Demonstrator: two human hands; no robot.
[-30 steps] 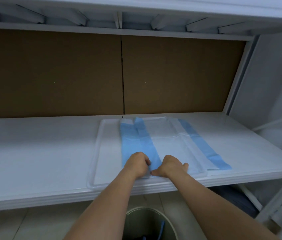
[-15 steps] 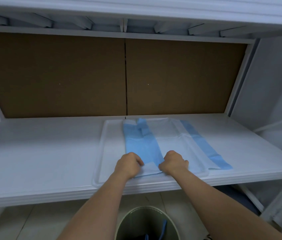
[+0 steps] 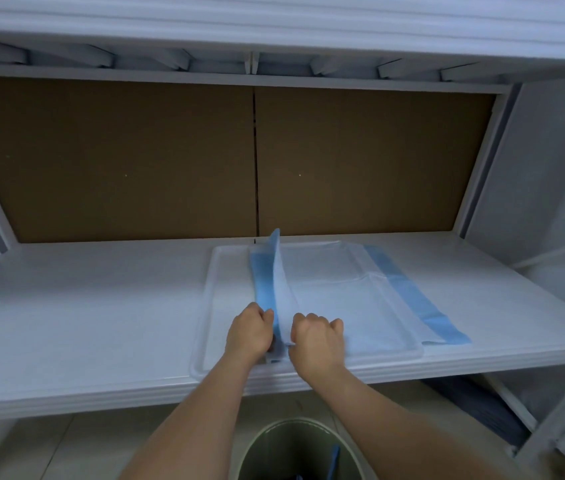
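Left hand [image 3: 248,332] and right hand [image 3: 317,337], knuckles up, pinch the blue sheet [image 3: 329,299] at its six-o'clock edge; its flap has risen.

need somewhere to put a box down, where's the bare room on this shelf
The widest bare patch is the shelf left of the tray, back to the brown board. A narrower patch lies right of the sheet. Crowded: the tray's front, where the left hand and right hand grip the sheet.
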